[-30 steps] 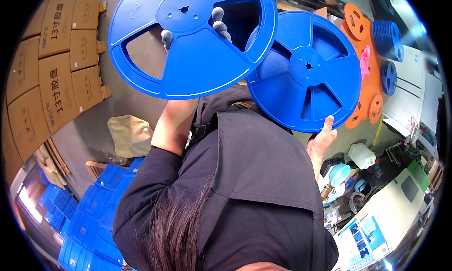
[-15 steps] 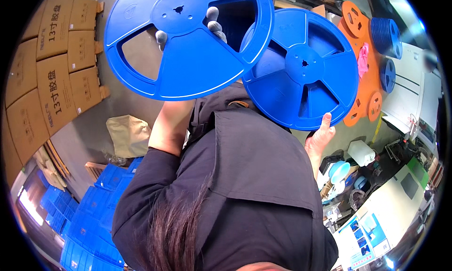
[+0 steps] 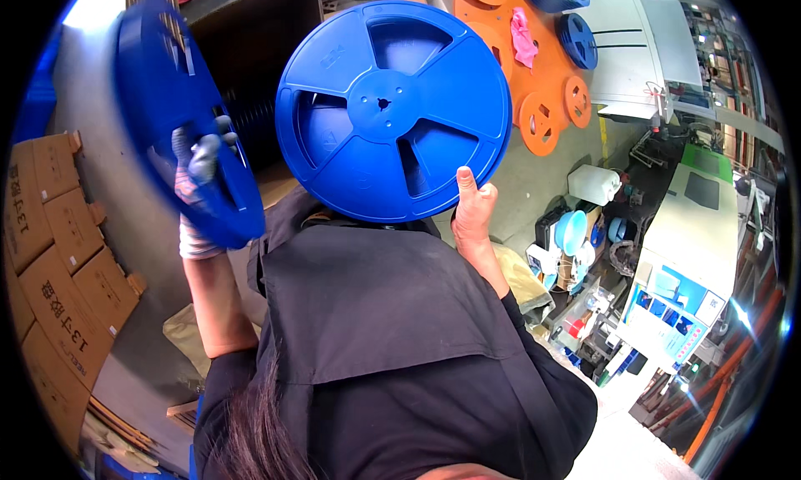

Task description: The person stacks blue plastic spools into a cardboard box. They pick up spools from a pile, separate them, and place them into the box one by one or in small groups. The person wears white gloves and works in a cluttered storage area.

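Observation:
My left hand (image 3: 198, 167), in a grey glove, grips a large blue plastic reel (image 3: 158, 88) through one of its openings. This reel is tilted almost edge-on at the upper left. My right hand (image 3: 473, 209) is bare and holds a second blue reel (image 3: 392, 109) by its lower right rim, thumb up against the face. The second reel faces me flat, showing its hub and three spoke openings. The two reels are apart. My dark jacket fills the lower middle.
Orange reels (image 3: 542, 105) lie on the floor beyond, with a pink cloth (image 3: 521, 34) and stacked blue reels (image 3: 576, 38). Printed cardboard boxes (image 3: 58, 263) line the left. A white canister (image 3: 594, 184) and a machine with a panel (image 3: 667, 305) stand at right.
My left hand swung its reel down and to the left, turning it from face-on to nearly edge-on. The right reel came out from behind it and now sits at the centre.

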A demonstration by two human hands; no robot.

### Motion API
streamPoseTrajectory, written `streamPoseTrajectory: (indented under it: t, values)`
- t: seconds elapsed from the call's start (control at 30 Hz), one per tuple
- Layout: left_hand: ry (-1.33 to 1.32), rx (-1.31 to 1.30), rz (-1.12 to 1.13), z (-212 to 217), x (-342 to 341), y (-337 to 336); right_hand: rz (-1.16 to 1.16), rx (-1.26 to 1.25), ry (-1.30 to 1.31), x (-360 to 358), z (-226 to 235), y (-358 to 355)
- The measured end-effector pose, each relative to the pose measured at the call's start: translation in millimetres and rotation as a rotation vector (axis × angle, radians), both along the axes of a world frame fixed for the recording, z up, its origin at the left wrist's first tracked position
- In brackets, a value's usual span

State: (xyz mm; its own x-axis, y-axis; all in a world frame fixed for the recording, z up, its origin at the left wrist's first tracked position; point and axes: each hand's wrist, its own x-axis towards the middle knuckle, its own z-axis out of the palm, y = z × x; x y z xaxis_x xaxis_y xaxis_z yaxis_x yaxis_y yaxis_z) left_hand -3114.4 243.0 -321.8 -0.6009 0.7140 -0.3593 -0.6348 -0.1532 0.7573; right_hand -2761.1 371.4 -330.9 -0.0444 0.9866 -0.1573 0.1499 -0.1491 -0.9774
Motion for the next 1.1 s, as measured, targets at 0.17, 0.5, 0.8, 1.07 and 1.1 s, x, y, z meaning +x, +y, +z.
streamPoseTrajectory:
  t: [0.17,0.5,0.8,1.07,1.1]
  values:
    - [0.502,-0.234,-0.290,9.7,52.8,38.0,0.011,-0.083,0.139,-43.8,22.1,-8.4]
    - [1.032,-0.612,-0.667,-5.6,95.9,79.0,0.145,0.063,-0.144,-47.0,-11.1,-28.7]
    - [0.565,-0.342,-0.325,-41.6,33.2,66.7,-0.052,-0.118,-0.084,-36.2,-21.5,-26.7]
    - [-0.438,0.558,-0.311,-16.9,-12.6,5.2,-0.281,-0.272,0.010,-16.5,-6.0,-9.2]
    - [-0.484,0.631,-0.271,-16.3,-5.0,0.7,-0.346,-0.205,0.044,-28.2,2.8,-7.0]
